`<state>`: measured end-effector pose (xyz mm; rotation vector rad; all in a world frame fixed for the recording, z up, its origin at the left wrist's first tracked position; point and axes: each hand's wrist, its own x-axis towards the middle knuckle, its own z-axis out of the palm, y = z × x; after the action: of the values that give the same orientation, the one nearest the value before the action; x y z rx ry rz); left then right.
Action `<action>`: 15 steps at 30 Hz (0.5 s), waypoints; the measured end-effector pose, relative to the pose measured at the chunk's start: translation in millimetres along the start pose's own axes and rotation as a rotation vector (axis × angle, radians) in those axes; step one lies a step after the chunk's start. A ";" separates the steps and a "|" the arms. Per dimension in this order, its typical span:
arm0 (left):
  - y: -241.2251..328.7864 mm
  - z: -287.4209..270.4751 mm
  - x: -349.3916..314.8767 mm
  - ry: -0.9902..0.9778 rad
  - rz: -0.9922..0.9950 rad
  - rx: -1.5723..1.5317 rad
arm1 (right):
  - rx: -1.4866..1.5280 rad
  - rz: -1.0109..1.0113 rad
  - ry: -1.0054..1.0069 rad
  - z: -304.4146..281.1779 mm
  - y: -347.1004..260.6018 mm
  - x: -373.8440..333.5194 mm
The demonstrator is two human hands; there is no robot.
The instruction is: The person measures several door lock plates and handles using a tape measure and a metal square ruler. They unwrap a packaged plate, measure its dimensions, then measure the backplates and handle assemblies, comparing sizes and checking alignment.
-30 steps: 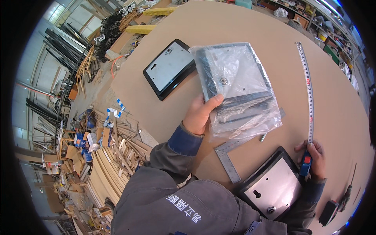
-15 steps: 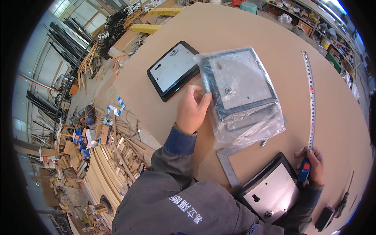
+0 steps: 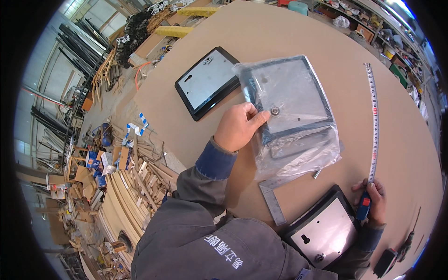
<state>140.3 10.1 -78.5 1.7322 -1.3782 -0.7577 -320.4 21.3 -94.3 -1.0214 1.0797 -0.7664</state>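
At the left edge of a framed metal panel in a clear plastic bag (image 3: 291,100) is my left hand (image 3: 239,126). Its fingers are curled and the thumb presses on the bag beside a round lock fitting; the fingertips are partly hidden. My right hand (image 3: 377,200) grips a blue and red tape measure (image 3: 363,205), its blade (image 3: 374,126) extended away from me across the board. Another black-framed panel (image 3: 205,84) lies beyond my left hand, partly against the bagged one. A third panel (image 3: 322,228) lies close to my body, by my right forearm.
A metal square (image 3: 273,203) lies partly under the bag, with a small metal pin (image 3: 317,174) beside it. A cordless drill (image 3: 396,254) rests at the near right. Everything sits on a large brown board (image 3: 280,32). Wood offcuts (image 3: 149,191) crowd the floor at left.
My left hand has moved right and onto the bag, its thumb now near the lock fitting. The tape measure and its blade have shifted slightly right.
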 end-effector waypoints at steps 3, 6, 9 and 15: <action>2.7 -5.4 -2.2 -0.091 -0.126 -0.193 | 0.004 0.003 -0.002 1.2 -0.9 0.8; 4.2 -6.4 -3.7 -0.097 -0.102 -0.214 | 0.017 0.002 0.004 0.2 0.7 -0.6; 3.6 -5.0 -2.7 -0.090 -0.084 -0.231 | 0.006 0.001 0.011 0.8 -0.4 -1.5; -7.8 2.2 -0.4 0.049 0.024 -0.259 | -0.043 0.005 -0.007 0.1 -2.2 -0.7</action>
<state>142.3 10.9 -86.4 1.5194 -1.2081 -0.8356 -320.6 21.2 -92.0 -1.0564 1.0965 -0.7382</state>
